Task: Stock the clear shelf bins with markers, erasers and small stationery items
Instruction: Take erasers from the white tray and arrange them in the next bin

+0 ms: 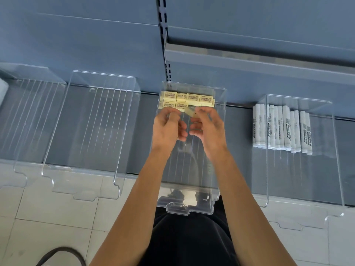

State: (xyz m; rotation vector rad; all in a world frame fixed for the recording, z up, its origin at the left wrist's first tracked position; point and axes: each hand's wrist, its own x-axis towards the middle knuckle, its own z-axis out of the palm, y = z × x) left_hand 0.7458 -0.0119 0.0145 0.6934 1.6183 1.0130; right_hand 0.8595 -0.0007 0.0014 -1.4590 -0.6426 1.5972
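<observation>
Four clear bins are seen side by side on a grey shelf, their front lips overhanging a tiled floor. Both hands are reached into the middle bin, towards its far end.

Yellow erasers are packed against the back wall of the middle bin in two rows, printed faces up. The far row is laid four across. The near row is filled from the left side and is partly covered by the fingertips.

The right hand is held just in front of the near row, its fingers curled. A single eraser is pinched at the tips of its thumb and forefinger. This eraser is blurred, is tilted rather than lying flat, and is held just beside the near row, close to the bin's mid-line, between the two hands.

The left hand is placed beside the right one, the two nearly touching. Its fingers are curled too, and their tips are brought up to the left part of the near row. Whether anything is gripped by them cannot be told, since the tips are blurred and turned away.

White markers are laid side by side in the far half of the right bin, well apart from the hands. Two more bins are set to the left. Dark clothing is visible below the forearms.
</observation>
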